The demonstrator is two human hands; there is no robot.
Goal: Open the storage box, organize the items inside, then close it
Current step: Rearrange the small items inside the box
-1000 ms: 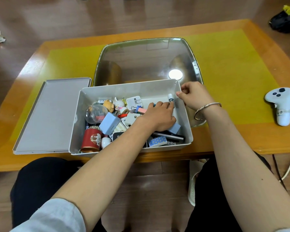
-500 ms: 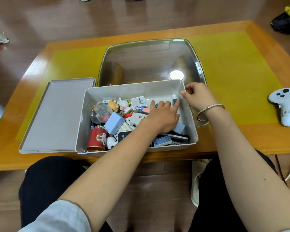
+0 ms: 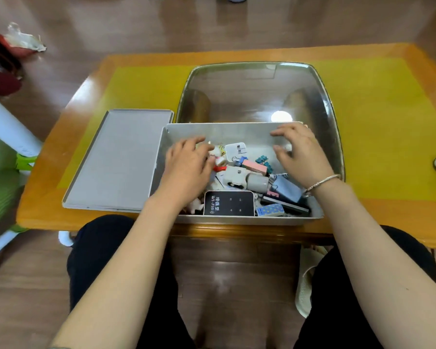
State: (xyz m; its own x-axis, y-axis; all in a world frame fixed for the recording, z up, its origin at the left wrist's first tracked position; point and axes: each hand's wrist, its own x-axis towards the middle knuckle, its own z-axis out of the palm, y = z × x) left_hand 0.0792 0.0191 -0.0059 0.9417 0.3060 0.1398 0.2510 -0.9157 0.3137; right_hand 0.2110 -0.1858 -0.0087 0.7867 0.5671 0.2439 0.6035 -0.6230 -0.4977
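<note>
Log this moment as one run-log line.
stage: sorting | storage box: open | lid: on table, left of box | left hand: over items | right hand: over items, holding nothing visible

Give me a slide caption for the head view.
Both hands sort clutter inside the open storage box, lid alongside.

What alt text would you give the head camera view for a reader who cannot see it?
Both hands, left hand and right hand, reach into an open grey rectangular storage box crammed with small items, including a white plug adapter and a black Wi-Fi device. Its flat grey lid lies beside it on the yellow-topped wooden table.
</note>
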